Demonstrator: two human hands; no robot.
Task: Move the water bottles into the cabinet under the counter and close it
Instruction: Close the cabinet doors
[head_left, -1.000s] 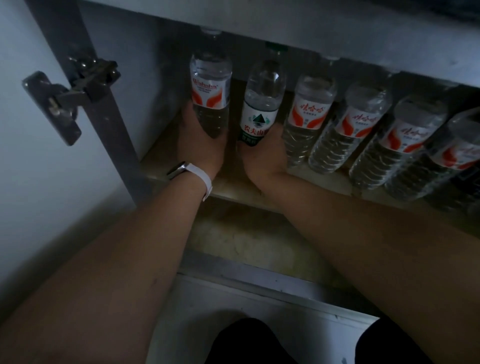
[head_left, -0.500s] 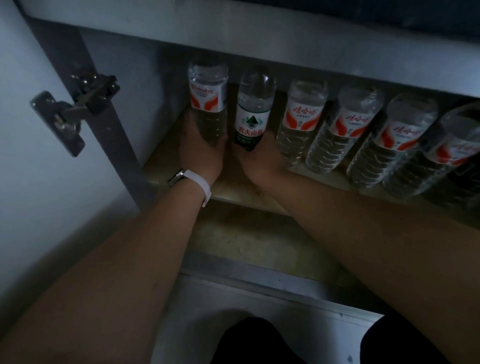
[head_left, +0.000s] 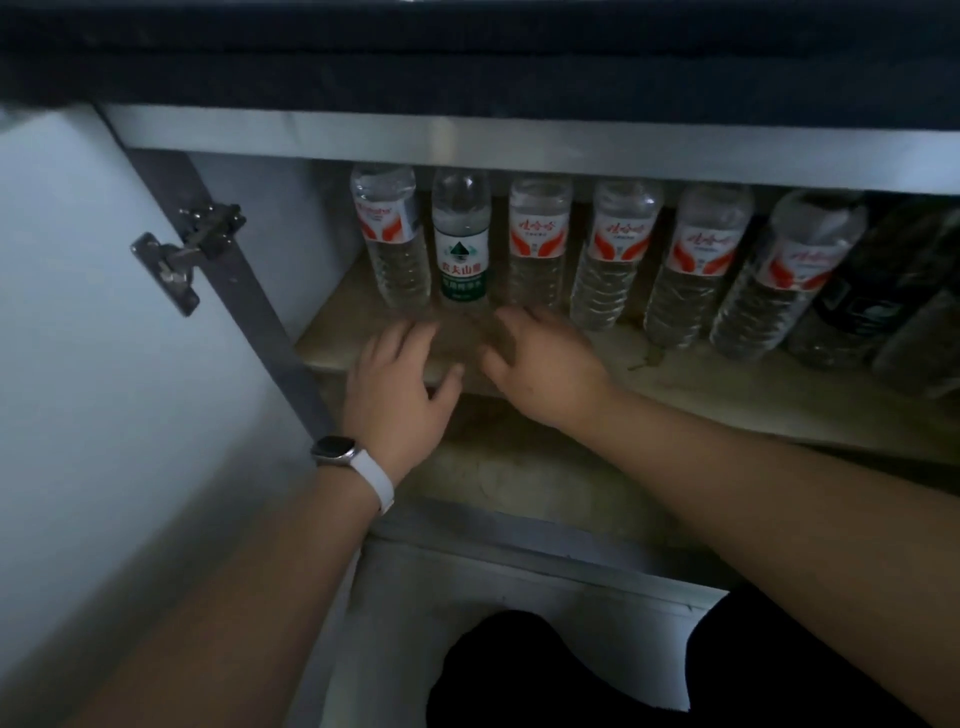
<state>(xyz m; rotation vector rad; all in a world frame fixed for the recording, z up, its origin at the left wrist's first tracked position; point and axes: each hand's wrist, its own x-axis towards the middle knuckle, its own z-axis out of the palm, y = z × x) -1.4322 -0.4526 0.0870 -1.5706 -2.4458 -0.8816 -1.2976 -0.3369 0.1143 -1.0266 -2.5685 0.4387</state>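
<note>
A row of clear water bottles stands upright on the cabinet shelf (head_left: 675, 384). At the left end stands a red-labelled bottle (head_left: 390, 236), with a green-labelled bottle (head_left: 461, 244) beside it, then several more red-labelled bottles (head_left: 615, 254) to the right. My left hand (head_left: 400, 384), with a white watch on the wrist, hovers over the shelf's front edge, fingers spread, holding nothing. My right hand (head_left: 540, 358) is beside it, also spread and empty. Both hands are just in front of the two leftmost bottles and apart from them.
The white cabinet door (head_left: 104, 338) is swung open on the left, with its metal hinge (head_left: 187, 260). The dark counter edge (head_left: 467, 67) overhangs above. Dark bottles (head_left: 883, 291) stand at the shelf's right end. My dark-clothed knees (head_left: 519, 670) are at the bottom.
Both hands have let go of the red-labelled and green-labelled bottles and pulled back toward the shelf's front edge. The two bottles now stand on the shelf by themselves.
</note>
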